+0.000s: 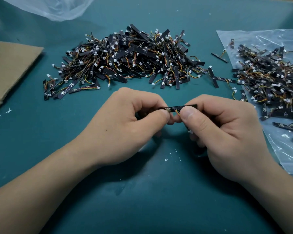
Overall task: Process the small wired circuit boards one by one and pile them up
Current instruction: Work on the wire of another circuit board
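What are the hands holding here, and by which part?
One wired circuit board: the left hand pinches its left end, the right hand pinches its right end.

Board pile [130, 58] behind hands [176, 130].

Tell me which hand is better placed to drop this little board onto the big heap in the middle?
Probably the left hand: it pinches one end of the board and sits right before the heap, while the right hand, on the other end, lies nearer the other pile.
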A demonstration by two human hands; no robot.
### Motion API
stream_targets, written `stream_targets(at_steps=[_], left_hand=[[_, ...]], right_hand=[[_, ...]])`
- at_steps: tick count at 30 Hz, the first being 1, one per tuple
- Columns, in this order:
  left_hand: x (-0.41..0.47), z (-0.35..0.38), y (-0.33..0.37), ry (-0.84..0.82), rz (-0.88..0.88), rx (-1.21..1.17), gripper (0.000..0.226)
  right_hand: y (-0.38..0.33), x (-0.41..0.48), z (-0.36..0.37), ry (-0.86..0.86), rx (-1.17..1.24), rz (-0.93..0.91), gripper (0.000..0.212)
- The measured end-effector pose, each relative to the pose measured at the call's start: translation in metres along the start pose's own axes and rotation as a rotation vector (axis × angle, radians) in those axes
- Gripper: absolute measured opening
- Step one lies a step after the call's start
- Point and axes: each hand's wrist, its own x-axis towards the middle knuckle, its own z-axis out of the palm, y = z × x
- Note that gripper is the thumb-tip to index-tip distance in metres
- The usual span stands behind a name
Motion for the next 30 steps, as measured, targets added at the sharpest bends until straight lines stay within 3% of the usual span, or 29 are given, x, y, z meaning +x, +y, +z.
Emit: stream_targets(at_steps=[7,30], left_hand=[[-0.0013,-0.0002,0.0014,-0.005,-0.014,0.016,0.019],[-0.0014,0.0017,0.0015,-0.015,-0.006,0.070,0.020]], right_hand=[[0.0036,0.0017,-0.0025,-0.177,0.006,0.072,0.027],[0.0035,0.0023,-0.0004,-0.199,-0.048,0.087,0.024]])
